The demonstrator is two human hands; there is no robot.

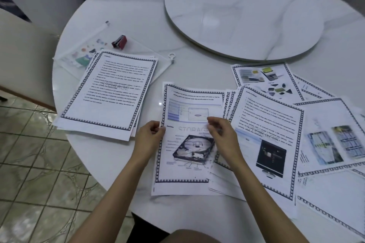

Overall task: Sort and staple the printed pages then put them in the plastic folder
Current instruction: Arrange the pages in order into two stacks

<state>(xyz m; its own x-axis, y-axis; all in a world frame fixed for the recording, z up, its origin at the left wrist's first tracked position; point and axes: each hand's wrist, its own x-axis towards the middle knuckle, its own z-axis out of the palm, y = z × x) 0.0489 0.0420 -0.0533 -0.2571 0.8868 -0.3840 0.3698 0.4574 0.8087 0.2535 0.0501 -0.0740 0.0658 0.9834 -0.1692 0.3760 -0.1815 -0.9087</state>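
White table point(197, 61), left hand point(147, 140) and right hand point(223, 136) in pinch on page point(187, 163).

printed page point(185, 144) blurred, plastic folder point(83, 57) half-covered

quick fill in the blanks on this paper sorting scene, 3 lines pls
1. The stapler lying on the plastic folder is ____ in colour.
2. The left hand pinches the ____ edge of the hard-drive page.
3. The top of the white table is ____ in shape.

Missing words: red; left; round
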